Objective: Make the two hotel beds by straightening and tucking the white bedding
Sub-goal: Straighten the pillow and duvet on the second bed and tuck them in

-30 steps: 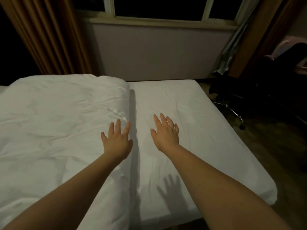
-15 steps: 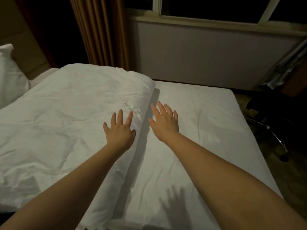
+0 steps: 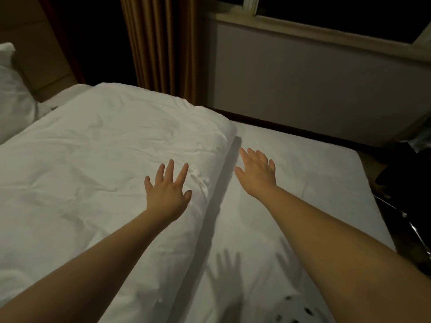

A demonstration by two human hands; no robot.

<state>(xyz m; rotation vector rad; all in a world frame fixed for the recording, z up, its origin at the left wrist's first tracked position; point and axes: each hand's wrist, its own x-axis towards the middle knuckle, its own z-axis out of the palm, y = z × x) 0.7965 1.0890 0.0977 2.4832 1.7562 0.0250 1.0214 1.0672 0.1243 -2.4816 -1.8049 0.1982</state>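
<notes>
Your left hand (image 3: 166,191) is spread flat over the folded duvet (image 3: 93,171) at centre left, your right hand (image 3: 256,172) flat over the bare sheet (image 3: 303,183) at centre right; neither grasps anything. Push the fold unevenly and you'll likely bunch fresh creases or skew its edge

**Desk:** Dim room, night-black glass window (image 3: 349,12). Where is your light?

**Photographer:** Above you, slightly left. The rumpled white duvet (image 3: 105,159) is your brightest patch. Its edge throws a dark band on the flat white sheet (image 3: 303,183), where your left hand (image 3: 166,194) and right hand (image 3: 256,173) cast soft shadows.

**Desk:** Sharpness?

**Photographer:** Soft, grainy. Your corners sink to black, and the pale window sill (image 3: 326,34) leans with the wide lens.
</notes>
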